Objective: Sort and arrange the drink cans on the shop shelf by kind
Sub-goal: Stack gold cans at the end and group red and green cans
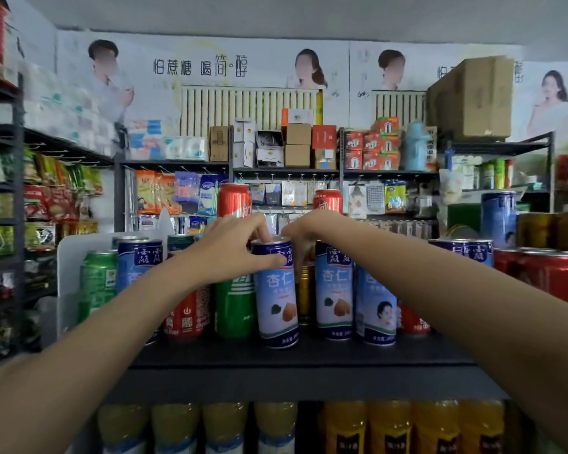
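A white tray (67, 257) stands at the left end of the dark shelf (309, 358), its raised wall around a green can (96, 283) and a blue-and-white can (137, 263) behind the left forearm. Just right of these stand a red can (187, 317) and a second green can (235, 309), both partly hidden by the left wrist.

The left hand (230, 250) grips the top of the tall blue can (276, 296), thumb across its front below the rim and fingertips curled over the lid. This can stands upright near the front of the shelf, slightly forward of its neighbours. It has a dark blue band with white characters at the top, a pale blue body with an apricot picture, and a dark blue base.

The right hand (304, 237) curls down just behind and to the right of that can's rim; whether it holds anything cannot be told. A gold can (304, 290) shows in the gap behind, then two more blue cans (334, 290) side by side, the second showing a portrait. Further right, under the right forearm, stand red cans (551, 276). Below the shelf is a row of yellow and orange drink bottles (391, 427).
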A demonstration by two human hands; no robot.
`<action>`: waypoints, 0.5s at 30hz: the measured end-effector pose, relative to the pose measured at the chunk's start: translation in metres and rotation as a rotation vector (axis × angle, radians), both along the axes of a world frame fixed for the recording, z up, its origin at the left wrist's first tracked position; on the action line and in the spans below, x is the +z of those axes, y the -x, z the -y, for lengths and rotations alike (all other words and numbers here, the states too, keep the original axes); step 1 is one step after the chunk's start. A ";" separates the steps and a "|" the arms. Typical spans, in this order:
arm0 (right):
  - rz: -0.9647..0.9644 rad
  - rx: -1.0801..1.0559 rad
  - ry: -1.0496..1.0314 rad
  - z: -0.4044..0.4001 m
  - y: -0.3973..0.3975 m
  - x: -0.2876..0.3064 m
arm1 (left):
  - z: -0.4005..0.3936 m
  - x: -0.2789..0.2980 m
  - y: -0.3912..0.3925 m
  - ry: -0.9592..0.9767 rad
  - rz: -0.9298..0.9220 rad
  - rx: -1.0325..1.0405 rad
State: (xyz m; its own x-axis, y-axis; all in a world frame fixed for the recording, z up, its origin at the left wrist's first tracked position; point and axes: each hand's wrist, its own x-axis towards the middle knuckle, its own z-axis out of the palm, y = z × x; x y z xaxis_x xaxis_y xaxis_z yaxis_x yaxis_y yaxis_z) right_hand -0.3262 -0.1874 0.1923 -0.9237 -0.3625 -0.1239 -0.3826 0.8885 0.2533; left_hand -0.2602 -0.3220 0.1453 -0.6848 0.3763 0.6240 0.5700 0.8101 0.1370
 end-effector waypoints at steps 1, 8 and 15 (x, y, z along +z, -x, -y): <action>0.000 0.015 0.025 -0.001 0.000 -0.001 | 0.000 -0.001 0.001 0.000 0.002 -0.007; -0.043 0.070 0.273 -0.017 -0.004 0.017 | 0.004 -0.001 0.009 0.023 0.020 -0.018; -0.213 0.115 0.827 -0.072 -0.039 0.080 | -0.012 -0.001 0.030 0.058 0.059 0.083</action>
State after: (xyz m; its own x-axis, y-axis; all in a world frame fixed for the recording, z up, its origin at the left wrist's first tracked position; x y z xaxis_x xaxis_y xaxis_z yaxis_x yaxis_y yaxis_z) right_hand -0.2873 -0.1153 0.2723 -0.8494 -0.3520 0.3932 -0.4991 0.7780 -0.3816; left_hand -0.2898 -0.3105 0.1446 -0.7501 0.3514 0.5602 0.4932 0.8616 0.1200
